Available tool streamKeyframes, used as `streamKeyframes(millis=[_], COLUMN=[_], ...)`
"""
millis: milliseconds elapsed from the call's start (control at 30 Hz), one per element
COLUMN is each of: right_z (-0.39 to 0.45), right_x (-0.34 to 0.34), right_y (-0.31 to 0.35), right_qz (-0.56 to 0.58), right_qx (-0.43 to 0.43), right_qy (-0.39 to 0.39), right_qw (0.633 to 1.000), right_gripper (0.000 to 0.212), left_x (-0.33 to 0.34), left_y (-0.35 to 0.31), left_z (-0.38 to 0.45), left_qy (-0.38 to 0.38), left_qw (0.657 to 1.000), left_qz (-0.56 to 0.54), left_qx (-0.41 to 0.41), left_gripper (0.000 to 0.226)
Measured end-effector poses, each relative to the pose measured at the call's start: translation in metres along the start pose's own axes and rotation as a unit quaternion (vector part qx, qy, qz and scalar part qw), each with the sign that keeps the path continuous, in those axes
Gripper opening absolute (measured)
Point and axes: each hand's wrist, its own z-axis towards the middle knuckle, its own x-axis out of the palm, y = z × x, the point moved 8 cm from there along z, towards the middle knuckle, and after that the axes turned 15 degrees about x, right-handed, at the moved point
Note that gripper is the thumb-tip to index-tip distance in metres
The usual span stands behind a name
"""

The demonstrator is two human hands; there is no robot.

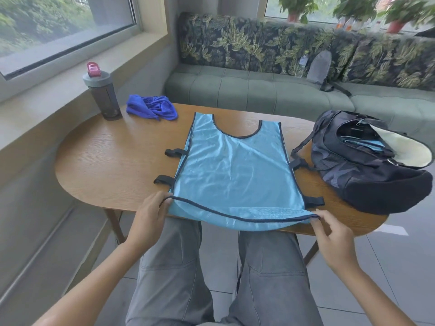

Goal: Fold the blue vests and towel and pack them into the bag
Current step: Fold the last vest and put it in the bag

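A light blue vest (pixel 233 168) with dark trim lies flat on the wooden table (pixel 113 161), neck opening away from me. My left hand (pixel 150 217) pinches the hem's near left corner. The near right corner of the hem is pinched by my right hand (pixel 334 238), and the hem is lifted slightly off the table edge. A crumpled dark blue towel (pixel 151 107) lies at the table's far left. An open dark backpack (pixel 367 158) rests on the right of the table, with light blue fabric (pixel 369 143) showing inside its opening.
A dark shaker bottle (pixel 103 92) with a pink cap stands at the far left table edge beside the towel. A green sofa (pixel 259 90) with a grey bag (pixel 319 67) runs behind the table. My knees are under the near edge.
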Motion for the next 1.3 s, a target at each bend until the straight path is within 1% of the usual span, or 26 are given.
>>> streamKeyframes(millis=[100,133,233,267,333,400,500,533,633,700,767,867,1000,1100,1167,1200,1233,1300], right_z=[-0.003,-0.006,-0.015,-0.017,-0.021,-0.023,-0.025,-0.027,-0.034,-0.038,-0.039,-0.044,-0.045,-0.031,-0.018,-0.011,-0.004,0.012], right_x=[0.002,0.001,-0.003,-0.004,-0.007,-0.01,-0.019,-0.023,-0.029,-0.029,-0.029,-0.029,-0.03,-0.035,-0.036,-0.036,-0.036,-0.038], right_y=[0.002,0.004,0.012,0.015,0.016,0.015,0.016,0.018,0.027,0.03,0.029,0.026,0.036,0.046,0.051,0.054,0.058,0.067], right_qz=[0.014,0.018,0.022,0.018,-0.005,-0.033,-0.032,-0.02,-0.002,-0.002,0.002,0.007,-0.012,-0.027,-0.044,-0.053,-0.061,-0.07], right_qx=[-0.005,-0.014,-0.044,-0.051,-0.066,-0.076,-0.071,-0.068,-0.073,-0.063,-0.038,-0.007,-0.012,-0.027,-0.038,-0.045,-0.054,-0.063], right_qy=[-0.006,-0.016,-0.04,-0.045,-0.052,-0.059,-0.077,-0.079,-0.07,-0.059,-0.05,-0.051,-0.062,-0.068,-0.069,-0.07,-0.073,-0.085], right_qw=[1.0,1.0,0.998,0.998,0.996,0.995,0.994,0.994,0.995,0.996,0.998,0.999,0.998,0.997,0.996,0.995,0.994,0.992], right_gripper=[0.01,0.011,0.029,0.031,0.025,0.024,0.04,0.042,0.024,0.019,0.016,0.014,0.015,0.017,0.015,0.017,0.025,0.05], left_x=[-0.007,-0.01,-0.016,-0.017,-0.02,-0.025,-0.034,-0.037,-0.047,-0.053,-0.059,-0.068,-0.076,-0.078,-0.076,-0.074,-0.072,-0.068], left_y=[-0.002,-0.004,-0.007,-0.006,-0.005,-0.005,-0.01,-0.012,-0.013,-0.014,-0.019,-0.031,-0.034,-0.035,-0.035,-0.034,-0.032,-0.027], left_z=[-0.004,-0.005,-0.008,-0.009,-0.011,-0.013,-0.015,-0.016,-0.019,-0.022,-0.022,-0.022,-0.01,0.008,0.024,0.033,0.042,0.062], left_qy=[-0.035,-0.047,-0.059,-0.062,-0.06,-0.057,-0.048,-0.046,-0.052,-0.054,-0.05,-0.048,-0.047,-0.053,-0.044,-0.037,-0.028,-0.012], left_qw=[0.999,0.998,0.997,0.997,0.997,0.996,0.995,0.995,0.994,0.994,0.993,0.99,0.987,0.989,0.991,0.991,0.992,0.994], left_qz=[-0.009,-0.005,0.018,0.027,0.045,0.064,0.088,0.092,0.092,0.095,0.107,0.13,0.148,0.133,0.124,0.121,0.119,0.108], left_qx=[-0.029,-0.032,-0.034,-0.034,-0.034,-0.031,-0.01,-0.006,-0.015,-0.017,-0.002,0.027,0.029,0.034,0.034,0.031,0.028,0.015], left_gripper=[0.022,0.025,0.03,0.027,0.021,0.023,0.025,0.026,0.028,0.028,0.025,0.033,0.038,0.035,0.032,0.031,0.03,0.023])
